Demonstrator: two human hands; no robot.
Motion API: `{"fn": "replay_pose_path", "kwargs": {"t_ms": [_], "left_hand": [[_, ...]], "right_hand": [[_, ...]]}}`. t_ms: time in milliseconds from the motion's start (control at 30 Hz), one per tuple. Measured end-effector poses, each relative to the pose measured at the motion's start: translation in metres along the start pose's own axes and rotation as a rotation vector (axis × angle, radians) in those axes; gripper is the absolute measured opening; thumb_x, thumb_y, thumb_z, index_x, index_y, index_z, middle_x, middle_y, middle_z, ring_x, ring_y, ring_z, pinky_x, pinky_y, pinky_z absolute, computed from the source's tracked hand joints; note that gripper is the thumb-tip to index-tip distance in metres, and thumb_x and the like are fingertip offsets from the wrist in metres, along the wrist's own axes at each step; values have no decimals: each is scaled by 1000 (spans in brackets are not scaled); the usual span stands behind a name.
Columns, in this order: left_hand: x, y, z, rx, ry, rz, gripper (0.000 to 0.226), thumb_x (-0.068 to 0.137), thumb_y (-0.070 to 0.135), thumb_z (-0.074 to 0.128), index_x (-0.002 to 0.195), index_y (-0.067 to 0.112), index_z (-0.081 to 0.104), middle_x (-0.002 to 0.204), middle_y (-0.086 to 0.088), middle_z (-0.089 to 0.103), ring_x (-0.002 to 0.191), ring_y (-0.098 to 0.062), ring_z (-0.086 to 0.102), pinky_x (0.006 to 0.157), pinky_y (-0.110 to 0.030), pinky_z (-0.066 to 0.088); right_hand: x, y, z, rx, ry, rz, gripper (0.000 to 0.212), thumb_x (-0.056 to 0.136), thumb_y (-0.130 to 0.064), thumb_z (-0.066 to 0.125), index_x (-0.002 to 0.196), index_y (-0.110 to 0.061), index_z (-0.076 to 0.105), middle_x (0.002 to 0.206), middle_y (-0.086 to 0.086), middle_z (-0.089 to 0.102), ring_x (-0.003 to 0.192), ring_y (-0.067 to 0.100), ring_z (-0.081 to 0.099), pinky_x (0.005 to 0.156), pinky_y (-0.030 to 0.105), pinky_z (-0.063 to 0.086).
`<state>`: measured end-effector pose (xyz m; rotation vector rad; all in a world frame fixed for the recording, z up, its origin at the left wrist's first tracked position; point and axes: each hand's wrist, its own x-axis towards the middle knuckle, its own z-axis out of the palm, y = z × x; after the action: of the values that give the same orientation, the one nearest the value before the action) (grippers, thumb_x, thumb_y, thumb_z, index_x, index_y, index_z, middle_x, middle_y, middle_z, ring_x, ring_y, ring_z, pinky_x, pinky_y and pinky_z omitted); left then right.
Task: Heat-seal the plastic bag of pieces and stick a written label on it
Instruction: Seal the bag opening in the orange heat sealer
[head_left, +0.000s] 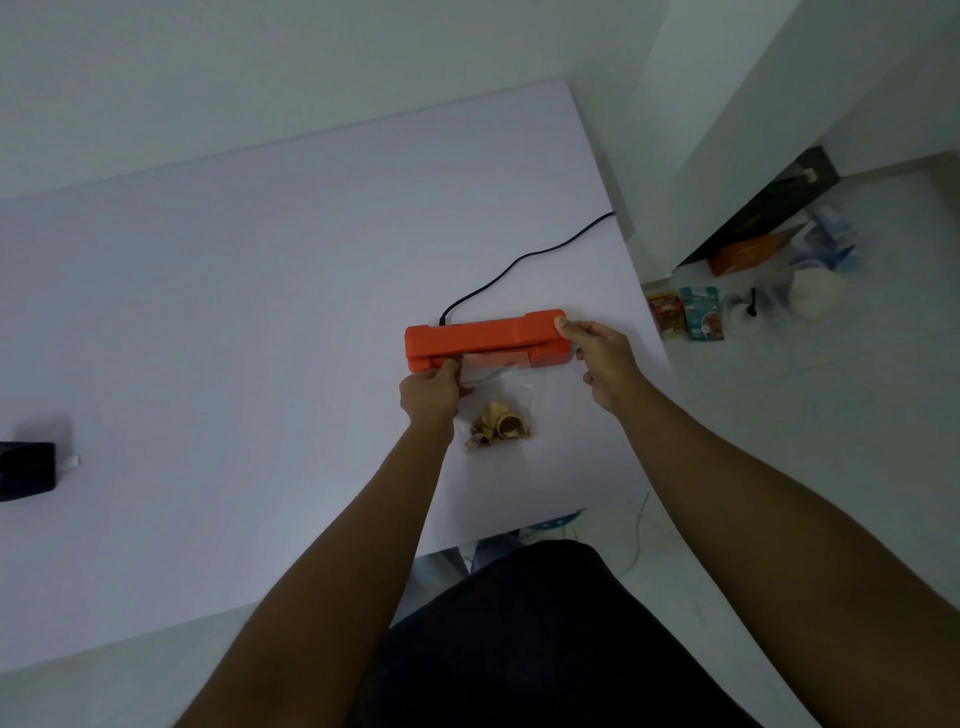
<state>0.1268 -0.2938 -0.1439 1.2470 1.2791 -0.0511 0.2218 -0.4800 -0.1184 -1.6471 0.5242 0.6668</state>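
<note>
An orange heat sealer (480, 335) lies across the white table (234, 312), its black cord (519, 260) trailing off to the back right. A clear plastic bag (498, 400) holds several tan and brown pieces, and its open top lies in the sealer's slot. My left hand (428, 395) pinches the bag's top left edge at the slot. On the sealer's right end rests my right hand (602, 356), thumb on the top and fingers curled around the end.
A black object (26, 470) with a small white tab sits at the table's left edge. On the floor to the right lie food packets (685, 314), an orange box (743, 254), white containers and a black bag. The table's right edge runs close by the sealer.
</note>
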Motion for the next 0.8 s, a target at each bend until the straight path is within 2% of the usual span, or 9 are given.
{"fn": "replay_pose_path", "kwargs": {"t_ms": [100,200,267,400,500,567,667,800], "left_hand": [[0,1,0,-7,-4,9,19,89,25,69,74,15,64,88,-13,73,74,-25,73,73,-40,61],[0,1,-1,-1,-9,13,17,89,24,69,75,14,65,80,-8,72,52,-10,70,65,-34,59],[0,1,-1,3,-11,12,19,89,26,69,76,14,65,77,-6,71,48,-8,68,61,-31,57],[0,1,-1,-15,-9,-7,23,87,36,73,78,15,66,82,-6,73,66,-19,71,67,-34,58],[0,2,-2,-15,-13,-19,24,85,36,74,84,13,69,81,-5,73,68,-18,71,63,-32,57],[0,3,-2,-12,-15,-31,24,86,34,74,88,10,71,80,-5,74,67,-18,72,63,-32,57],[2,2,-2,7,-4,-38,23,84,34,74,85,12,72,86,-9,76,77,-23,74,73,-38,61],[1,2,-2,32,6,-29,19,86,34,72,81,17,68,86,-7,76,77,-22,74,77,-39,61]], "right_hand": [[-2,-5,0,-10,15,-26,21,87,-33,76,95,-15,69,79,-7,60,72,5,50,58,20,35],[-6,-11,1,-15,25,-32,27,86,-28,76,108,-13,71,82,-8,62,72,2,51,58,18,36],[-9,-15,1,-14,23,-45,32,87,-26,76,114,-11,71,86,-8,65,72,1,52,56,15,38],[-22,-29,2,-11,-1,-140,30,89,-26,74,114,-9,71,83,-8,67,66,-1,57,48,5,41],[-37,-40,9,-4,-71,-251,24,88,-27,74,107,-11,73,71,-14,67,59,-6,60,54,9,45],[-45,-49,15,10,-140,-320,23,89,-25,75,107,-10,73,68,-16,68,60,-4,61,60,14,47],[-57,-62,28,4,-233,-399,25,89,-23,75,110,-10,73,76,-12,71,65,-2,63,66,16,49],[-68,-76,42,-145,-394,-485,23,91,-28,71,113,-24,74,94,-1,73,75,3,62,73,23,49]]}}
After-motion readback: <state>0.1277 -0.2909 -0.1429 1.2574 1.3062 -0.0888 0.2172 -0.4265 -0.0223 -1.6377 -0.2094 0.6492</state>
